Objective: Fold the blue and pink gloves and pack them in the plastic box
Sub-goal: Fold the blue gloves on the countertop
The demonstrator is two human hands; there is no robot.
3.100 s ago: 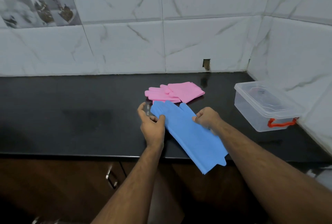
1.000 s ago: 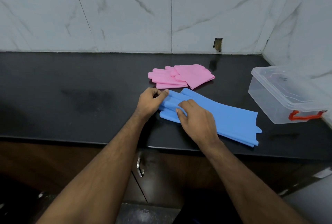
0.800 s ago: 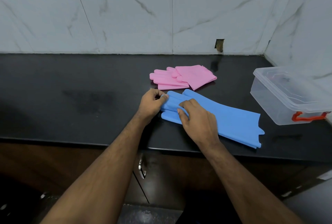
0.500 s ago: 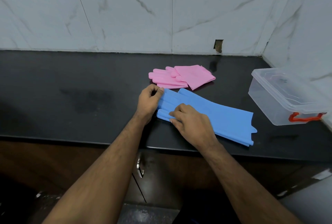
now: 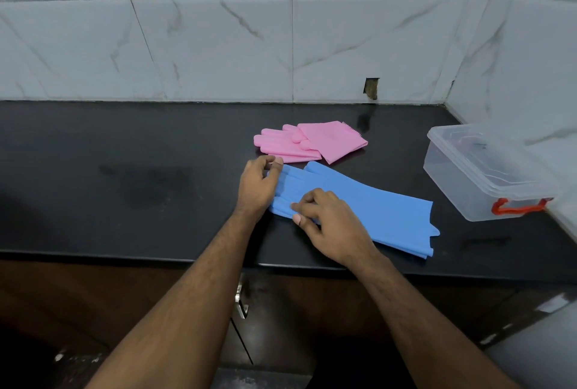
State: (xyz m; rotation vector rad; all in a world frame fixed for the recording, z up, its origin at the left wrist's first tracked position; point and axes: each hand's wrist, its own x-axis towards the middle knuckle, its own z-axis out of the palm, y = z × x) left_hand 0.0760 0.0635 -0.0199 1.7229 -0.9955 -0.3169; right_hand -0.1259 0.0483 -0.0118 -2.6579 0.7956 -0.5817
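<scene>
Left hand (image 5: 257, 185) and right hand (image 5: 327, 223) pinch the smooth, flat blue gloves' (image 5: 374, 207) fingertips on the glossy black counter (image 5: 125, 185); bristled pink gloves (image 5: 312, 142) lie folded behind.

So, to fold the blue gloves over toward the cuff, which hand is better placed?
The left hand, probably. It already pinches the finger end of the blue gloves, so it could carry that end over. The right hand lies across the middle, where it could hold the fold line.

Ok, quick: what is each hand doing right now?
Left hand: pinching the fingertip end of the blue gloves.
Right hand: curled fingers on the blue gloves, apparently pinching them.
</scene>
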